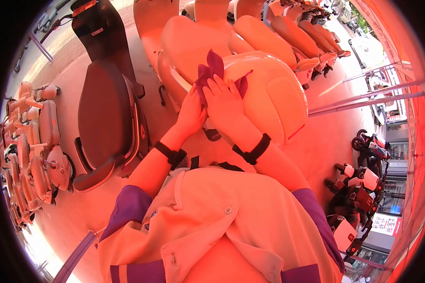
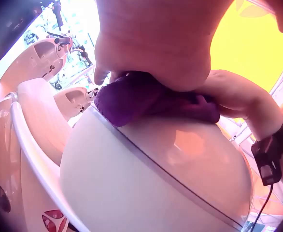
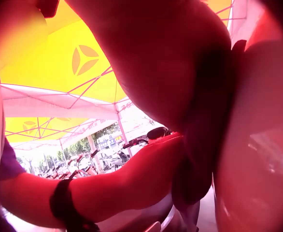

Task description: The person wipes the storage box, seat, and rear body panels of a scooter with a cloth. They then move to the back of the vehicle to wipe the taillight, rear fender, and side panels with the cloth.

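Observation:
A crumpled purple cloth (image 1: 215,62) lies against the rounded pale body (image 1: 278,89) of a scooter in the head view. My right hand (image 1: 224,104) rests on this cloth with fingers extended and slightly spread. Close beside it, my left hand (image 1: 191,113) touches the cloth's left edge, its fingers pointing forward and partly hidden. In the left wrist view, the cloth (image 2: 132,99) is bunched between my left hand (image 2: 153,43) and the glossy curved surface (image 2: 180,145). Dark cloth (image 3: 192,181) hangs below my right hand (image 3: 156,63) in the right wrist view.
A dark-seated scooter (image 1: 106,113) stands at the left, with more scooters (image 1: 38,146) beyond it. Pale seats (image 1: 262,40) line up ahead. Metal poles (image 1: 363,101) and parked vehicles (image 1: 359,193) are at the right. A yellow canopy (image 3: 59,58) spans overhead.

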Demonstrator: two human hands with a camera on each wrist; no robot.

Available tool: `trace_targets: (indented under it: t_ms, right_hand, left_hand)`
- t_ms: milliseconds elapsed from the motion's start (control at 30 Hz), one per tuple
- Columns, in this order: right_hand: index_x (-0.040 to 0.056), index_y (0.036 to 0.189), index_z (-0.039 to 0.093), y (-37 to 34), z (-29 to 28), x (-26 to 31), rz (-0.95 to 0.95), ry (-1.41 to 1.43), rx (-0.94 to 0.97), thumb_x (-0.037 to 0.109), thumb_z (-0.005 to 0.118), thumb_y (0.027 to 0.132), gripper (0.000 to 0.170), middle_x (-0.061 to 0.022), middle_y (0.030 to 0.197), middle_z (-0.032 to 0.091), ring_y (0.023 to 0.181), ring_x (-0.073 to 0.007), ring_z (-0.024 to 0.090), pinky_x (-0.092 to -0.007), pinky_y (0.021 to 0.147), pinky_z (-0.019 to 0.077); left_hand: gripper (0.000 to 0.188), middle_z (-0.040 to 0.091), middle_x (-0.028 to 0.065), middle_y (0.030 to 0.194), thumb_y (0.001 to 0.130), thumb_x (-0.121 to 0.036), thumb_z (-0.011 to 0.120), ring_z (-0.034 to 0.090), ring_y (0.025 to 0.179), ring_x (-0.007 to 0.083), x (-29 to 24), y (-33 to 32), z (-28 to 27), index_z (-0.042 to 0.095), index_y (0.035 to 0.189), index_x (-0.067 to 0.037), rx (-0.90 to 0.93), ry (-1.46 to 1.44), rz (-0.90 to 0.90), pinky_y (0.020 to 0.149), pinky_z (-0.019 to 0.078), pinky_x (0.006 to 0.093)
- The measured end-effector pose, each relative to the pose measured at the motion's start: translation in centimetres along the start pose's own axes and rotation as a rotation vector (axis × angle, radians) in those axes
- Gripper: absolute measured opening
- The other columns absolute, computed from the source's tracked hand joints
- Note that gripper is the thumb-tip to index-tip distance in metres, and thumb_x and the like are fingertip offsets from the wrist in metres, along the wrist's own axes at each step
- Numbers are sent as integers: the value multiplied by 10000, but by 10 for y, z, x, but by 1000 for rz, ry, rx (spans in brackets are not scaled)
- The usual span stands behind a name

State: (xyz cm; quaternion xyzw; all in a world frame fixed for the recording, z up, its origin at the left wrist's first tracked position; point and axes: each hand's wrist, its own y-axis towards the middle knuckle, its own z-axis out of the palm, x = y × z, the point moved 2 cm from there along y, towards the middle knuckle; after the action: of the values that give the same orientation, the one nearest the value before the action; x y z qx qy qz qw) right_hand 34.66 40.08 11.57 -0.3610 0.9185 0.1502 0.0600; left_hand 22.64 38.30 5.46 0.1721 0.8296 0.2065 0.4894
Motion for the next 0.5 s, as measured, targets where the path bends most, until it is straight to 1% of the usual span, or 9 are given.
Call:
trace_targets:
  t_ms: [67,100,167,233,300,333,400,433,500]
  right_hand:
    - [56,1320,562,13,-26,-23,147,114,33,291,567,896,484,-112,1421,522,1411,-264,384,-503,1176,239]
    - [47,1325,552,16,-38,-37,222,173,54,310,556,914,488,-115,1429,513,1414,-271,379,-505,1175,237]
    - [41,1341,529,14,-52,-71,353,241,84,354,572,914,531,-138,1414,516,1383,-299,412,-522,1141,287]
    - [38,1373,505,0,-54,-104,458,196,68,386,546,940,558,-160,1419,516,1340,-331,460,-514,1127,318]
    - [19,1367,498,-19,-56,-124,577,201,89,382,533,946,557,-190,1407,517,1319,-350,477,-517,1107,341]
    - [10,1364,494,-22,-56,-129,635,202,97,381,527,950,557,-204,1401,517,1309,-359,485,-519,1097,353]
    - [-23,1330,505,-16,-52,-132,602,203,155,382,505,960,549,-203,1392,515,1319,-369,466,-532,1099,343]
    - [-40,1313,510,-15,-51,-134,592,205,182,383,494,965,548,-203,1387,514,1323,-374,456,-539,1099,338]
    - [-65,1307,501,-3,-39,-137,588,72,219,359,496,969,542,-244,1378,513,1292,-416,480,-521,1089,365]
  left_hand:
    - [505,488,256,1391,882,-124,523,404,1340,430,-5,35,-11,462,1351,54,26,-100,10,1123,330,487]
    - [484,501,251,1371,879,-131,525,421,1322,424,-5,50,-10,479,1326,50,49,-40,43,1109,344,487]
    - [443,526,242,1331,873,-144,528,455,1287,411,-9,81,3,513,1276,41,96,73,104,1081,372,486]
    - [341,540,203,1300,897,-119,513,451,1291,391,-31,123,13,557,1193,45,344,112,211,1082,377,456]
    - [328,556,178,1247,913,-172,502,477,1246,377,-34,143,47,559,1173,21,355,226,329,1059,393,461]
    - [350,552,176,1261,919,-200,501,474,1252,374,-38,159,57,554,1189,17,451,272,292,1061,392,458]
    - [395,545,171,1288,931,-257,500,467,1263,369,-41,190,68,545,1221,7,648,351,218,1064,389,453]
    - [420,541,173,1294,938,-290,498,467,1264,366,-28,202,75,539,1230,8,685,315,191,1064,388,451]
    - [473,533,176,1307,952,-355,492,469,1265,360,-9,219,87,528,1249,11,769,247,144,1065,385,449]
